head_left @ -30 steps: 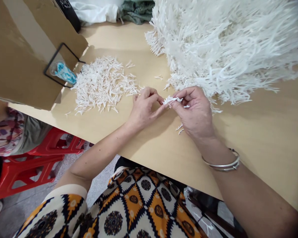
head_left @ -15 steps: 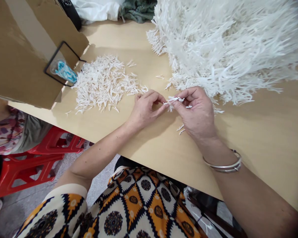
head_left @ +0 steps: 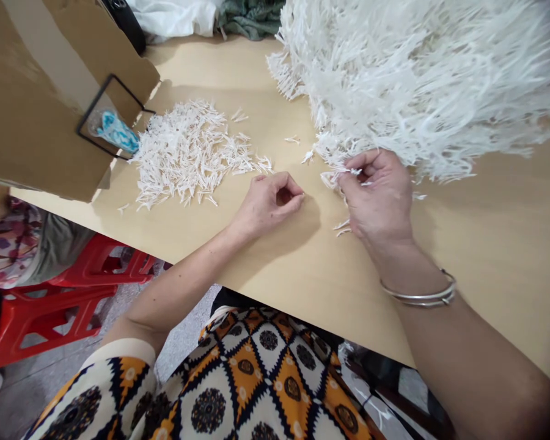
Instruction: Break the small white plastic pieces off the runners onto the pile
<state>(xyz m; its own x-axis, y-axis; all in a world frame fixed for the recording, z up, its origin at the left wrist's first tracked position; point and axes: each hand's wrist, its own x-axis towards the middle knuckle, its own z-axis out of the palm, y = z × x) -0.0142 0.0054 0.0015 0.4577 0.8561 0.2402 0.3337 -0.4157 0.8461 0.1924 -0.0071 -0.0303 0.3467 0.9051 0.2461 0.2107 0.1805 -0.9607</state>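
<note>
White strands (head_left: 330,178) sit pinched in the right hand (head_left: 382,198), near the heap (head_left: 407,91); the left hand (head_left: 266,205) is closed, whether empty I cannot tell. Fine picking seems in hand; next needs gentle pinch.

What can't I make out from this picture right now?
In the head view:
Left hand: whether its pinch holds a piece; too small to tell.
Right hand: how many white pieces it grips; the hand covers part of them.
Large white pile: its full extent; the top edge cuts it off.
Black object: its upper end; same edge.
</note>
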